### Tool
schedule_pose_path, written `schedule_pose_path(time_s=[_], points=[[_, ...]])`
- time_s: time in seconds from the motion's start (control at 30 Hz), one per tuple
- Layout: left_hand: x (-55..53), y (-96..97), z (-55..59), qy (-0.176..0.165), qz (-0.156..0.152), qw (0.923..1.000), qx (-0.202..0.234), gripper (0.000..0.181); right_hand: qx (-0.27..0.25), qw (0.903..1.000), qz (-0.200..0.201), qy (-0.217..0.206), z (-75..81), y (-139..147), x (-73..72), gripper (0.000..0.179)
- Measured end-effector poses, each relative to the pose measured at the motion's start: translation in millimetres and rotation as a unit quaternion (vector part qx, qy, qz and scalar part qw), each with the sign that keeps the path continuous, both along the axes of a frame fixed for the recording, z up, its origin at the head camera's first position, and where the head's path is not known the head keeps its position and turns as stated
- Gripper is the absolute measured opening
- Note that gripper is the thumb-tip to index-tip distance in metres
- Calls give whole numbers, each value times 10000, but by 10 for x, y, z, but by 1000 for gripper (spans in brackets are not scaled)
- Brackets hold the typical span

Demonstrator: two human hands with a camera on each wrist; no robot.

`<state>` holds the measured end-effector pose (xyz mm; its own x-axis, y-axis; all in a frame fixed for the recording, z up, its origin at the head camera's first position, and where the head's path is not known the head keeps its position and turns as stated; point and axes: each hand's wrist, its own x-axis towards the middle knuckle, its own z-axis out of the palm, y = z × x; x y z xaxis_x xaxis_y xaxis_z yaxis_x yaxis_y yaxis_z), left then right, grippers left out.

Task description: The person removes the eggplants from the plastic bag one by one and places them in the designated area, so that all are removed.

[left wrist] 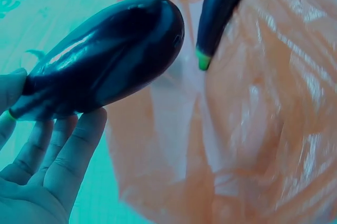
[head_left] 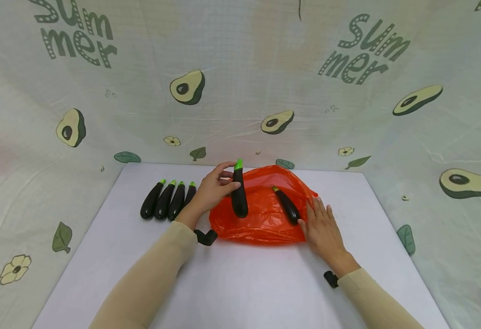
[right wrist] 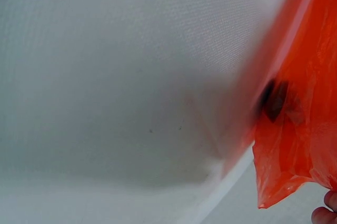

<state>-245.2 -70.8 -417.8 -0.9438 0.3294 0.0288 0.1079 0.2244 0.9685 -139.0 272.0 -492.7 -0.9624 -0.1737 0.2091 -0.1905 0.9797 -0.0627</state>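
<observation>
On a white desk (head_left: 240, 283) walled round by cloth printed with avocados, a person in beige sleeves is loading toy eggplants into an orange plastic bag (head_left: 265, 219). The left hand (head_left: 211, 192) pinches one dark eggplant (head_left: 239, 194) near its green stem, fingers curled about it, and holds it upright above the left half of the bag. From the left wrist view that eggplant (left wrist: 105, 58) fills the frame, with the bag (left wrist: 253, 129) spread below it.

The right hand (head_left: 320, 228) lies flat, fingers straight and together, pressing the bag's right edge onto the desk. A second eggplant (head_left: 287, 205) already rests at the bag, just beside the right fingertips; whether it lies inside the film or on top of it is hard to tell. Four more eggplants (head_left: 168, 201) lie side by side on the desk, left of the left wrist and close behind it.

The step in hand seems to be carrying one eggplant to the bag. The next move would likely call for lowering it to the opening, which the pictures do not clearly show, while the right hand pins the thin film.
</observation>
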Motion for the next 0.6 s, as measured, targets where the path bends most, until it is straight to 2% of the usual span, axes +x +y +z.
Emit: schedule_pose_path(time_s=[0.33, 0.6], points=[[46, -352, 62, -203, 90, 9995, -221, 63, 74, 10000, 35, 47, 6, 3, 1, 70], [120, -758, 45, -191, 179, 9972, -694, 66, 82, 10000, 12, 33, -9, -1, -5, 70]])
